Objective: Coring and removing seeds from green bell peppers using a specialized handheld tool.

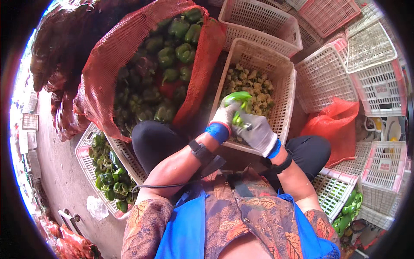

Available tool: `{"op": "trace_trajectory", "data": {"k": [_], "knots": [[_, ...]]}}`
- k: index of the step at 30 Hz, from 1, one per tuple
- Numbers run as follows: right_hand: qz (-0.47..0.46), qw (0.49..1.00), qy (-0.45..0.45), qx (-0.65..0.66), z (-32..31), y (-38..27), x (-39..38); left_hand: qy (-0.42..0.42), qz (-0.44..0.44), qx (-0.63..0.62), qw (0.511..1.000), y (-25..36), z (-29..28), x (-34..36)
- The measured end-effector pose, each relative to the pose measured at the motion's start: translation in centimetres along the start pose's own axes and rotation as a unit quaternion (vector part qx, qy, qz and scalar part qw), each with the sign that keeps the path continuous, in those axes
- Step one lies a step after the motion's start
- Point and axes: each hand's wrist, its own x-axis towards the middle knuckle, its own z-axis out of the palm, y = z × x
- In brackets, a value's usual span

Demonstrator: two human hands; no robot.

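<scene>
Leaf-printed brown and orange cloth shirt (267,211) lies nearest, under bright blue apron straps (183,228); beyond it, my forearms reach forward. My left hand (226,114), in a whitish glove, is closed around a glossy bright green pepper (239,96); my right hand (257,131), gloved too, curls against its near right side, and I cannot tell whether it also grips a tool. I hold the pepper above the near part of a pale, slatted plastic crate (258,54) set between my knees, likely so that loose bits drop inside. Knobbly cream and green pieces (254,86) fill its floor. Far left, a red mesh sack (101,75) gapes toward me, presumably to keep its dark green peppers (184,52) within easy reach. The held pepper looks smooth, shiny and paler than those; bright green shows both above and between my gloves, but blur and fingers hide whether it is whole.
</scene>
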Motion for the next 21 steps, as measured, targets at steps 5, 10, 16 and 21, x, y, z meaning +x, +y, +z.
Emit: {"op": "trace_trajectory", "data": {"k": [5, 10, 16, 21], "knots": [[0.253, 0.862, 0.113, 0.425, -3.1, -0.7, 0.4, 0.037, -0.094, -0.074, 0.992, 4.2, -0.1, -1.6], [0.300, 0.935, 0.062, -0.179, -8.1, 8.0, -1.2, 0.158, 0.229, 0.338, 0.899, 15.7, -6.6, -11.0], [0.274, 0.938, 0.082, 0.194, -7.1, 14.4, -5.2, 0.607, 0.244, 0.339, 0.676, 23.0, -24.6, -29.9], [0.316, 0.945, 0.033, 0.081, -3.5, 8.6, -2.2, 0.468, 0.244, 0.745, 0.409, 22.1, -23.6, -19.3]]}}
